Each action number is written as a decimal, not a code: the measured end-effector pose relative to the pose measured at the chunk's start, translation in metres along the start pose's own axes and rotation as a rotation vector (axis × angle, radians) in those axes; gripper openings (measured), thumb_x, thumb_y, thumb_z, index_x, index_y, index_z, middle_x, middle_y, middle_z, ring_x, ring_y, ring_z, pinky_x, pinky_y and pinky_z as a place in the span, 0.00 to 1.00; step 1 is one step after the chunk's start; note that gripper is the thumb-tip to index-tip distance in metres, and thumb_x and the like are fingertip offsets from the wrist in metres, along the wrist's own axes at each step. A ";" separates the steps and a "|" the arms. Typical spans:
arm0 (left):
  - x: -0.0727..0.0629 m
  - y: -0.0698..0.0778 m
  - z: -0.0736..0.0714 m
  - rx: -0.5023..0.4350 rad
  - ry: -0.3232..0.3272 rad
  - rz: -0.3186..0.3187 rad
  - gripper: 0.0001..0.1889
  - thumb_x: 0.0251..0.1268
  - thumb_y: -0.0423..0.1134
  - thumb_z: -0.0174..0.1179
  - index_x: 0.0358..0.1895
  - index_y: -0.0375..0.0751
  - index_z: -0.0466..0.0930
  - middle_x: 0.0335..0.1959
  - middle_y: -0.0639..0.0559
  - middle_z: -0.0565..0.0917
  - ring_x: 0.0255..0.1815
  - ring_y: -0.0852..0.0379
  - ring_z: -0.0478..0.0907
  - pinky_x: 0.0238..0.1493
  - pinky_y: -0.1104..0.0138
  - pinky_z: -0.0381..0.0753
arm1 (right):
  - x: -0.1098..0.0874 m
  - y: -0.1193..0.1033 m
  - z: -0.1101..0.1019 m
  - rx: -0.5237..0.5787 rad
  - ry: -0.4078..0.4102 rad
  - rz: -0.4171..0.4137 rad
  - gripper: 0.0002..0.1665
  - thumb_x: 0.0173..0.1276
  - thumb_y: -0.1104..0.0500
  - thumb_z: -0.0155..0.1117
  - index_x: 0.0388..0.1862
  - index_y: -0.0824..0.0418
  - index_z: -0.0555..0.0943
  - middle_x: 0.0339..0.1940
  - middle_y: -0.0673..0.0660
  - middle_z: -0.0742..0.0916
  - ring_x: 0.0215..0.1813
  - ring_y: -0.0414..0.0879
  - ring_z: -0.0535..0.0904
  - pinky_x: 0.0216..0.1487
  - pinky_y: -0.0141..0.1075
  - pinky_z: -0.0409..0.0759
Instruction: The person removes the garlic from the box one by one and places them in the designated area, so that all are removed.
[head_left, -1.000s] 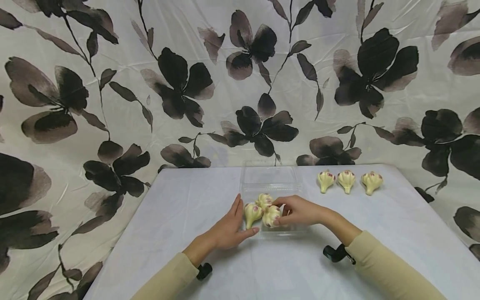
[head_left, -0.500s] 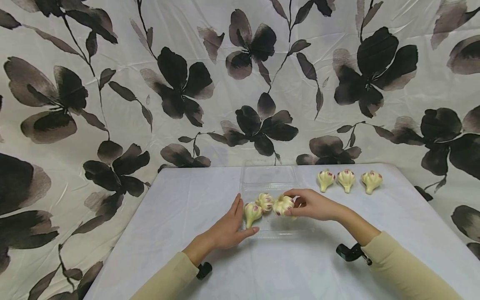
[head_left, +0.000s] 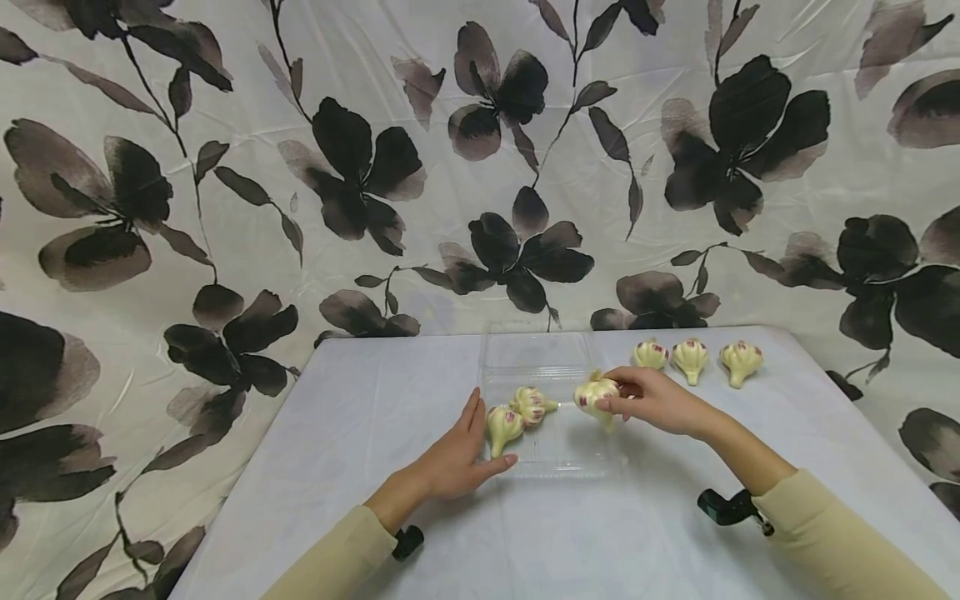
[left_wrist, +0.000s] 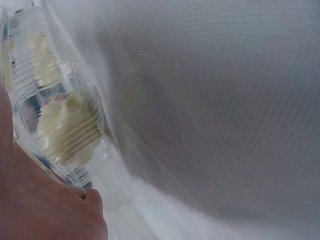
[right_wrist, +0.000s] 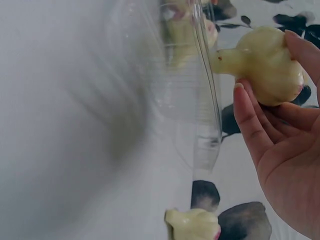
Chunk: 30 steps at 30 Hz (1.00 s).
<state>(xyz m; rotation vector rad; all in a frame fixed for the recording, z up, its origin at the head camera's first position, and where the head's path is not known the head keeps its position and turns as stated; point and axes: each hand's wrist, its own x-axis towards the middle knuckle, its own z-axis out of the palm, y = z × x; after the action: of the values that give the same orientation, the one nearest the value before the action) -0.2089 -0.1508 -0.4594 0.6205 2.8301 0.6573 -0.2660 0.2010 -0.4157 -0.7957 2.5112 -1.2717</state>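
A clear plastic clamshell container [head_left: 572,457] lies with its lid [head_left: 536,350] folded back. Inside its left half are two garlic bulbs, the nearer garlic bulb [head_left: 504,427] and the one behind it, another garlic bulb [head_left: 529,405]. My left hand [head_left: 453,460] rests against the container's left side, fingers extended and thumb at the front corner; in the left wrist view a garlic bulb [left_wrist: 70,131] shows through the ribbed wall. My right hand [head_left: 663,402] pinches a garlic bulb [head_left: 594,395] between thumb and fingers, raised over the container's right side; its stem [right_wrist: 227,61] sticks out in the right wrist view.
Three more garlic bulbs stand in a row at the table's back right: a left bulb [head_left: 649,354], a middle bulb [head_left: 690,358] and a right bulb [head_left: 741,362]. White cloth covers the table [head_left: 360,392]. A floral curtain [head_left: 450,183] hangs behind its far edge.
My right hand has lifted the garlic bulb from beside the other two and moved it right and away from me. My left hand stays in place at the container.
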 end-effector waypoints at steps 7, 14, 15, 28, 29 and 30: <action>0.000 -0.002 0.001 -0.002 -0.002 -0.002 0.60 0.69 0.75 0.48 0.81 0.28 0.35 0.84 0.41 0.28 0.84 0.44 0.42 0.79 0.53 0.55 | -0.008 0.004 -0.008 0.007 0.048 0.005 0.26 0.74 0.50 0.68 0.60 0.68 0.80 0.42 0.55 0.86 0.44 0.51 0.85 0.44 0.44 0.86; -0.001 -0.001 0.002 -0.008 0.004 0.004 0.60 0.69 0.75 0.48 0.81 0.27 0.35 0.84 0.40 0.29 0.84 0.44 0.43 0.79 0.52 0.56 | -0.017 0.013 -0.014 0.013 0.119 0.086 0.27 0.74 0.49 0.68 0.59 0.69 0.80 0.40 0.56 0.86 0.41 0.51 0.85 0.44 0.41 0.84; -0.001 -0.001 0.001 -0.010 0.006 0.005 0.60 0.69 0.75 0.49 0.81 0.27 0.35 0.84 0.40 0.29 0.84 0.43 0.43 0.79 0.52 0.56 | -0.018 0.014 -0.014 0.010 0.130 0.102 0.29 0.74 0.48 0.68 0.61 0.70 0.79 0.41 0.56 0.87 0.41 0.50 0.85 0.45 0.40 0.84; -0.001 -0.001 0.001 -0.014 0.012 0.018 0.60 0.69 0.75 0.48 0.81 0.26 0.36 0.84 0.38 0.30 0.83 0.42 0.44 0.79 0.52 0.57 | -0.026 0.049 -0.018 0.104 0.214 0.244 0.32 0.77 0.50 0.64 0.64 0.77 0.74 0.46 0.63 0.88 0.42 0.48 0.87 0.47 0.41 0.86; -0.001 0.000 0.001 -0.014 0.012 0.018 0.60 0.69 0.75 0.48 0.81 0.26 0.36 0.84 0.38 0.30 0.83 0.42 0.44 0.79 0.52 0.57 | -0.026 0.050 -0.018 0.116 0.211 0.250 0.35 0.77 0.50 0.64 0.67 0.78 0.71 0.48 0.65 0.88 0.43 0.48 0.87 0.48 0.41 0.86; -0.001 0.000 0.001 -0.013 0.012 0.017 0.60 0.69 0.75 0.48 0.81 0.26 0.36 0.84 0.38 0.30 0.83 0.42 0.44 0.79 0.52 0.57 | -0.027 0.052 -0.018 0.122 0.209 0.258 0.38 0.78 0.50 0.63 0.70 0.79 0.68 0.50 0.67 0.87 0.43 0.48 0.87 0.48 0.41 0.86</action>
<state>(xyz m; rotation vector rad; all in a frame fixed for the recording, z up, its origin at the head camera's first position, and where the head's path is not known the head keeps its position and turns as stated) -0.2075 -0.1514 -0.4598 0.6416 2.8323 0.6848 -0.2705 0.2533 -0.4474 -0.3135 2.5575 -1.4618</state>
